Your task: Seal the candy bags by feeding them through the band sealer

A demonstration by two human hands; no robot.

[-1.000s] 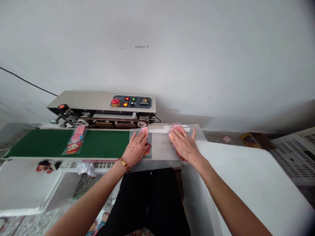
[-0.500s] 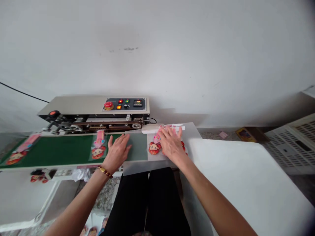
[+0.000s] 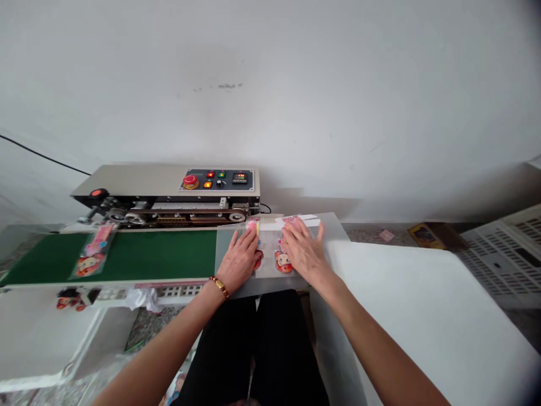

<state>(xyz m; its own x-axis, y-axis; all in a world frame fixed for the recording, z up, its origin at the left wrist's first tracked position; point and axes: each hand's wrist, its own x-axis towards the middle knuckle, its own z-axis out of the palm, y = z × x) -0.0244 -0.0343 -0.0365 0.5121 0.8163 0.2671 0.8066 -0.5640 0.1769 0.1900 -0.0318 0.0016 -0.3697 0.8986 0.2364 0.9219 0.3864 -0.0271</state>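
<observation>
My left hand (image 3: 240, 262) lies flat with fingers stretched over a clear packet (image 3: 254, 225), covering most of it. This packet has a pink top and a red-haired cartoon figure. Just to the right, my right hand (image 3: 306, 251) rests with fingers spread on another such packet (image 3: 284, 261), whose cartoon head shows beside the palm. Both hands are on the pale sheet (image 3: 333, 228) at the right end of the green conveyor belt (image 3: 160, 256). Farther left, a similar packet (image 3: 89, 264) lies on the belt, slanted, its pink end close to the sealing machine (image 3: 139, 180).
Behind the belt, the machine carries a control panel (image 3: 217, 180) with lit buttons and a red knob. A white surface (image 3: 406, 299) extends to the right, with a white crate (image 3: 502, 254) beyond. A white bin (image 3: 38, 332) stands below left. The wall closes off the back.
My left hand has moved right, from the belt's end onto a packet. Packets on the belt have travelled left, and the leftmost one is out of view. My right hand stays over the packets.
</observation>
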